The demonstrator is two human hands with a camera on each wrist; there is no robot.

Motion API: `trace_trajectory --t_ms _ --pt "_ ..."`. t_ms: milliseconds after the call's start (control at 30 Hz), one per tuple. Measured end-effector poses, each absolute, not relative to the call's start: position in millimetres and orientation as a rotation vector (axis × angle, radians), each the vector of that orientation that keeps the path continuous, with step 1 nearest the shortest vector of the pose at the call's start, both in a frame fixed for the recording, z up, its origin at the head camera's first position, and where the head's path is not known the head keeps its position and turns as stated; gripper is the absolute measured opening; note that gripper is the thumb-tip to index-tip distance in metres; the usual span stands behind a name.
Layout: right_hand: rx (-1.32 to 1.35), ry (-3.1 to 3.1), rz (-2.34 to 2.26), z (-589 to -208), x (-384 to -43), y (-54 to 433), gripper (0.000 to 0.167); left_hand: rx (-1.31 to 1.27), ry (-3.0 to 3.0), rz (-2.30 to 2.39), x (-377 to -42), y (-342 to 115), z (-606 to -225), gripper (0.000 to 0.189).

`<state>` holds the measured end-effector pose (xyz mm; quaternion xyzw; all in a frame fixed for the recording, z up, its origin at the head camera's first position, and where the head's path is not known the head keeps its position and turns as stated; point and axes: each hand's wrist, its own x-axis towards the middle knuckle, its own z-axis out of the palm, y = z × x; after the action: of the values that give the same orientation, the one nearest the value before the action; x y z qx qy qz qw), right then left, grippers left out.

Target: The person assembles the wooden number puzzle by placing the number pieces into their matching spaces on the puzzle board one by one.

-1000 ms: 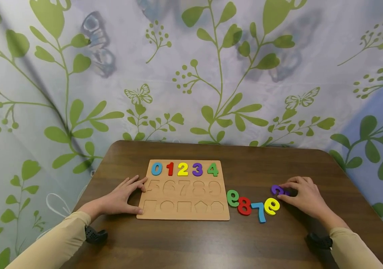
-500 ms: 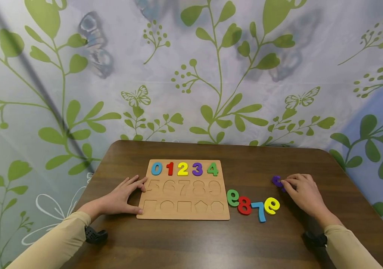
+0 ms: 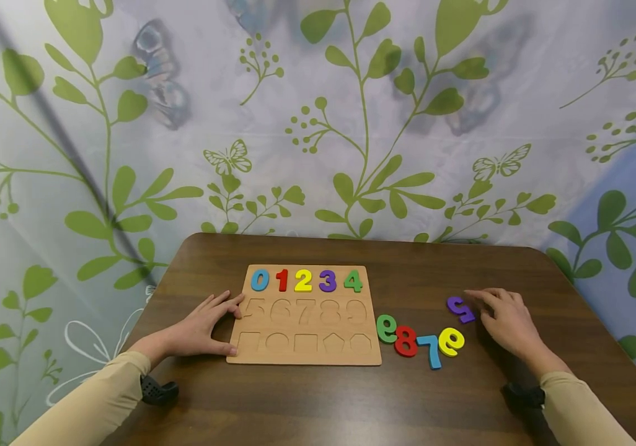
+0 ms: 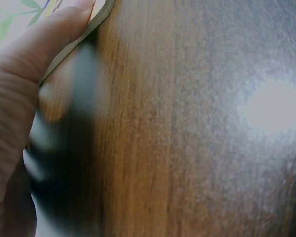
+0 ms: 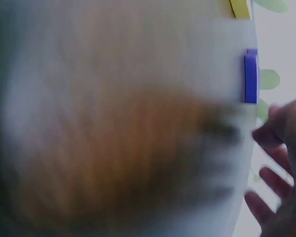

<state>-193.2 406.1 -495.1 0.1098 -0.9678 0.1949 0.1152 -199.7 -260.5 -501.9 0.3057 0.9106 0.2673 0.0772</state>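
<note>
A wooden number puzzle board (image 3: pixel 304 341) lies on the table. My left hand (image 3: pixel 201 325) rests at its left side, thumb and fingertips spread along the edge; the left wrist view shows the thumb (image 4: pixel 54 37) on the board's rim. On the right, a purple number 5 (image 3: pixel 460 309) lies turned on the table. My right hand (image 3: pixel 504 316) is just beside it, fingers extended and holding nothing. In the right wrist view a small gap shows between the purple 5 (image 5: pixel 251 76) and the fingertips (image 5: pixel 266 137).
Right of the board lie a green 6-or-9-shaped piece (image 3: pixel 387 329), a red 8 (image 3: pixel 405 342), a blue 7 (image 3: pixel 431 351) and a yellow 6-or-9-shaped piece (image 3: pixel 451 342). Numbers 0 to 4 fill the board's top row. Behind the table (image 3: pixel 318 402) hangs a leaf-patterned cloth (image 3: pixel 273 124).
My right hand has slid the purple 5 away, turned it and let go of it; the fingers are now apart from it. My left hand and the board have stayed put.
</note>
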Motion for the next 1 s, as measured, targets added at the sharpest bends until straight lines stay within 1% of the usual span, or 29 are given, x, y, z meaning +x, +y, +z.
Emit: trace_trajectory --t_ms 67,100,167,300,433,500,667,800,1000 --pt "0.418 -2.875 0.560 -494 -195 407 0.059 0.915 2.726 0.804 -200 -261 -501 0.061" --pt "0.459 -2.898 0.559 -493 -196 407 0.064 0.917 2.727 0.804 -200 -261 -501 0.061" --pt "0.523 -2.931 0.546 -492 -199 407 0.069 0.922 2.727 0.809 -200 -261 -501 0.061" --pt "0.592 -2.963 0.499 -487 -204 402 0.064 0.932 2.727 0.810 -199 -261 -502 0.061" --pt "0.602 -2.964 0.457 -484 -206 399 0.049 0.931 2.723 0.820 -199 -261 -501 0.061" --pt "0.582 -2.960 0.449 -484 -206 398 0.045 0.937 2.724 0.822 -200 -261 -501 0.061" --pt "0.554 -2.967 0.492 -484 -207 397 0.048 0.950 2.730 0.817 -200 -260 -501 0.061" --pt "0.596 -2.998 0.503 -483 -207 395 0.054 0.952 2.735 0.812 -200 -260 -501 0.061" --pt "0.644 -2.966 0.417 -481 -209 392 0.043 0.953 2.732 0.825 -199 -260 -501 0.060"
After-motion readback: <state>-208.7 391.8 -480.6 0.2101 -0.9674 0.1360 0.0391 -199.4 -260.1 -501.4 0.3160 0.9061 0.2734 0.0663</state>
